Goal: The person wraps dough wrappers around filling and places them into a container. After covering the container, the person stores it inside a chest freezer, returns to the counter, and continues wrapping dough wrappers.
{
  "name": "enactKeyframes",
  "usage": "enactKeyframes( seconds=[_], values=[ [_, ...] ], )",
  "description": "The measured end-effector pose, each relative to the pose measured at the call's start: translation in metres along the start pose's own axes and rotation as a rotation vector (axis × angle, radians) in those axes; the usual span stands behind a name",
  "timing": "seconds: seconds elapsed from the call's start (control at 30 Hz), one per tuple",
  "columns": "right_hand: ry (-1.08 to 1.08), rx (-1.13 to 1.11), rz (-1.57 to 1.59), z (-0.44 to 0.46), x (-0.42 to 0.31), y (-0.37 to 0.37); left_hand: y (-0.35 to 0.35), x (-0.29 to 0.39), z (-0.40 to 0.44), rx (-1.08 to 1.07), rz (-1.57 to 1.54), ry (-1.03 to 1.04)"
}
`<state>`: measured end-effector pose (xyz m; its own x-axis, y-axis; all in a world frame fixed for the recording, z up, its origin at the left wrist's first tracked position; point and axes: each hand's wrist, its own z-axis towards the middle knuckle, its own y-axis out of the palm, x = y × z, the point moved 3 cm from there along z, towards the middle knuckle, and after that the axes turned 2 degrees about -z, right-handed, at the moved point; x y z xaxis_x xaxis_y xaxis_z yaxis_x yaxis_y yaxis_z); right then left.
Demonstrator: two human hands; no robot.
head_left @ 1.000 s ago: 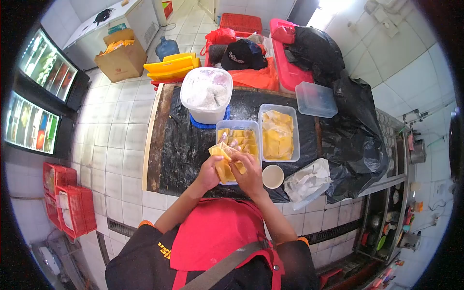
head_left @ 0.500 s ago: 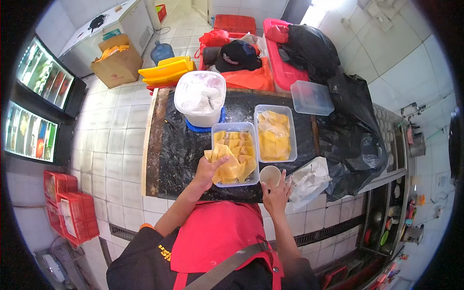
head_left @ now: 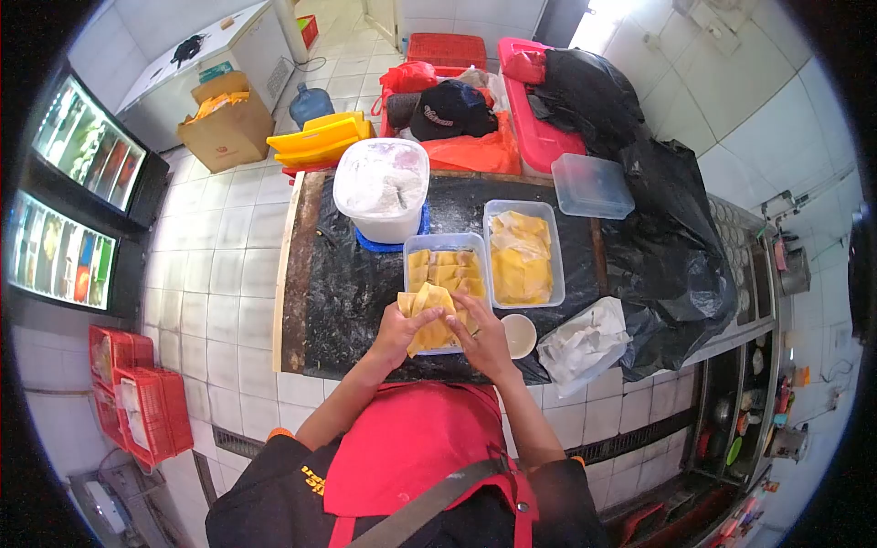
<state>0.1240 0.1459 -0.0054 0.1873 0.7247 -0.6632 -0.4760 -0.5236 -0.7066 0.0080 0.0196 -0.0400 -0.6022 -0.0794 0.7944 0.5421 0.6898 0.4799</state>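
My left hand (head_left: 398, 334) is closed on a yellow dough sheet (head_left: 429, 301), held above the near part of a clear container (head_left: 445, 242). Several folded yellow pieces (head_left: 445, 266) lie in rows in that container. My right hand (head_left: 484, 340) is at the sheet's right side, its fingers partly spread and touching the edge; whether it grips anything is hard to see. A small round cup (head_left: 520, 336) stands just right of my right hand. Behind it, a second clear container (head_left: 521, 256) holds a stack of yellow sheets.
A white tub of powder (head_left: 382, 187) stands on a blue base at the back left. A crumpled white bag (head_left: 585, 342) lies right of the cup. An empty clear box (head_left: 593, 186) and black plastic (head_left: 667, 256) are further right. Yellow trays (head_left: 320, 143) stand beyond the table.
My right hand went from the dough sheet to the cup, then came back beside the sheet. My left hand keeps hold of the sheet.
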Motion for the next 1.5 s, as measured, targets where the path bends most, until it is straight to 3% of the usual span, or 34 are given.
enactKeyframes(
  seconds=[0.07,0.1,0.17,0.2,0.3,0.37,0.4,0.43,0.5,0.57,0.6,0.63,0.67,0.7,0.77,0.83,0.87,0.97,1.0,1.07,1.17,1.3,1.37,1.43,1.5],
  values=[
    [0.451,-0.201,0.439,-0.005,0.005,0.007,-0.009,-0.002,0.001,0.025,0.106,-0.022],
    [0.447,-0.208,0.436,-0.007,0.007,0.010,-0.014,-0.003,0.003,0.044,0.216,-0.046],
    [0.155,-0.018,0.187,-0.010,0.010,0.011,-0.019,-0.008,0.004,-0.011,0.301,-0.064],
    [0.154,-0.020,0.186,-0.011,0.011,0.012,-0.019,-0.012,0.005,-0.070,0.391,-0.081],
    [0.266,-0.022,0.295,-0.016,0.021,0.014,-0.019,-0.026,0.006,-0.111,0.269,-0.118],
    [0.547,-0.082,0.721,-0.019,0.033,0.018,-0.019,-0.029,0.007,-0.108,0.173,-0.204],
    [0.551,-0.080,0.721,-0.020,0.037,0.016,-0.019,-0.031,0.006,-0.103,0.078,-0.289],
    [0.530,-0.123,0.698,-0.020,0.040,0.015,-0.018,-0.032,0.006,-0.104,0.079,-0.291],
    [0.511,-0.164,0.674,-0.019,0.049,0.010,-0.011,-0.038,0.005,-0.061,-0.275,-0.400],
    [0.362,-0.197,0.380,-0.014,0.055,0.005,-0.007,-0.038,0.005,-0.066,-0.218,-0.396],
    [0.363,-0.195,0.381,-0.009,0.056,0.004,-0.005,-0.036,0.004,-0.069,-0.161,-0.390],
    [0.221,-0.169,0.202,-0.002,0.054,0.000,-0.004,-0.026,0.001,-0.071,-0.160,-0.392],
    [0.080,-0.142,0.021,0.002,0.052,-0.003,-0.005,-0.015,-0.005,-0.177,0.322,-0.405],
    [0.083,-0.139,0.019,0.005,0.057,-0.001,-0.003,-0.005,-0.010,-0.279,0.806,-0.399],
    [-0.141,-0.133,-0.166,0.009,0.065,0.010,0.000,0.000,-0.017,-0.228,0.939,-0.323],
    [-0.172,-0.128,-0.220,0.012,0.067,0.017,0.004,0.000,-0.018,-0.310,1.330,-0.069],
    [-0.199,-0.124,-0.278,0.012,0.068,0.020,0.010,0.000,-0.021,-0.397,1.249,0.181],
    [-0.198,-0.166,-0.359,0.015,0.065,0.023,0.014,-0.034,-0.005,-0.520,1.267,0.306],
    [-0.203,-0.170,-0.360,0.016,0.065,0.024,0.019,-0.036,0.000,-0.515,1.264,0.307],
    [-0.216,-0.164,-0.396,0.017,0.066,0.024,0.021,-0.048,0.013,-0.626,1.508,-0.055],
    [-0.205,-0.174,-0.444,0.016,0.076,0.034,0.028,-0.039,0.021,-0.596,1.523,-0.168],
    [-0.198,-0.218,-0.386,0.045,0.051,0.017,0.020,-0.027,0.018,-0.574,1.500,-0.128],
    [-0.078,0.028,-0.022,0.087,0.019,-0.010,0.013,0.008,0.002,-0.364,1.085,-0.149],
    [-0.117,0.052,0.007,0.134,-0.016,-0.026,-0.004,0.028,-0.006,-0.317,0.955,-0.170],
    [-0.089,-0.024,0.129,0.179,-0.053,-0.025,-0.026,0.035,-0.012,-0.240,0.377,-0.072]
  ],
)
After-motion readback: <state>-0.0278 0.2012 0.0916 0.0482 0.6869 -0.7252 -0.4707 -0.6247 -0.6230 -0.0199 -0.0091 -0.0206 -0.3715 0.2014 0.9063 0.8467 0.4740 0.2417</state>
